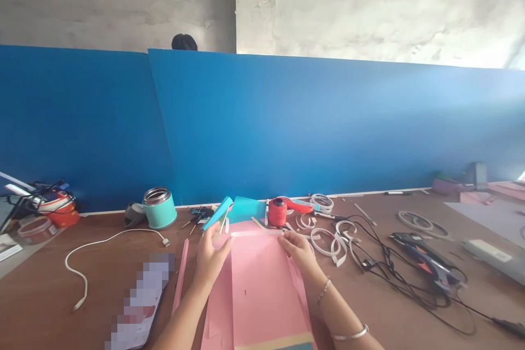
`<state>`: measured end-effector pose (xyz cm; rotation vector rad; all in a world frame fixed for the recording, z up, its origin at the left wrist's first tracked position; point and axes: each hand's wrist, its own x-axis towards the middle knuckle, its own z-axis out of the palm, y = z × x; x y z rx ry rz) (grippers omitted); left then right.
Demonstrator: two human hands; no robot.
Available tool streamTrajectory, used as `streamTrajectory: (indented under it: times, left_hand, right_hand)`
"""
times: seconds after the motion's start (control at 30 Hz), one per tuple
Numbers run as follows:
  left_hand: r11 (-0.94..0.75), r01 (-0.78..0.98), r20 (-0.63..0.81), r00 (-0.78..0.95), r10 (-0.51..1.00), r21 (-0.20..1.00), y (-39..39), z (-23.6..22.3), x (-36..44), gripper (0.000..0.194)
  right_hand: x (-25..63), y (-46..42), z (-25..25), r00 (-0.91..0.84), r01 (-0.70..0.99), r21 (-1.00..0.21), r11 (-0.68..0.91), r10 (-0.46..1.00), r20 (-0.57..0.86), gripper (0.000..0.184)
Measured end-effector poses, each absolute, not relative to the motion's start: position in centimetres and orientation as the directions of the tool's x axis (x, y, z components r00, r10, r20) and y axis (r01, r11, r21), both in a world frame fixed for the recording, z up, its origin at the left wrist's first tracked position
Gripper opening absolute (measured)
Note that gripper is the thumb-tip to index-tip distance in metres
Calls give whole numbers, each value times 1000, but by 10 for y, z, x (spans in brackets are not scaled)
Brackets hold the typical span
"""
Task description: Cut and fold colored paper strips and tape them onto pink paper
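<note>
A pink paper sheet (266, 284) lies in front of me on more pink paper, with a pale strip (256, 233) along its far edge. My right hand (302, 254) pinches the far right corner at the strip's end. At the strip's left end is the thumb of my left hand (210, 257), its forefinger standing apart from it; the other fingers are partly hidden. Just beyond that hand are a folded turquoise piece (218, 213) and flat turquoise paper (248, 209). A red spool-like object (278, 212) stands past the sheet's far edge.
A phone (141, 306) and white cable (84, 270) lie left, below a turquoise cup (159, 209). White rings (326, 241), black cords (388, 268) and a dark tool (430, 265) spread rightward. A blue partition (307, 131) closes the back; someone's hair (184, 42) shows above it.
</note>
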<state>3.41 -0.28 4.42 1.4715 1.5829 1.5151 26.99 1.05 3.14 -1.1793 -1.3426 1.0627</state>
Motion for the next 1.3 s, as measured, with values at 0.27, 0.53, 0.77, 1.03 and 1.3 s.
streamTrajectory:
  times: [0.27, 0.53, 0.77, 1.03, 1.3]
  left_hand:
    - [35, -72, -38, -45, 998, 997, -7, 47, 43, 30]
    - [93, -95, -99, -56, 994, 991, -9, 51, 47, 31]
    - [46, -40, -46, -21, 999, 998, -13, 51, 54, 34]
    - [90, -62, -88, 25, 996, 994, -11, 52, 53, 36]
    - [109, -116, -104, 43, 994, 987, -8, 47, 52, 25]
  right_hand:
    - [271, 13, 29, -8, 35, -993, 111, 994, 110, 25]
    - [270, 7, 34, 72, 179, -963, 201, 974, 216, 26]
    - [240, -8, 70, -204, 686, -523, 506, 823, 530, 23]
    - [228, -2, 79, -309, 720, -526, 452, 888, 340, 21]
    - [227, -1, 70, -241, 756, -469, 457, 860, 449, 14]
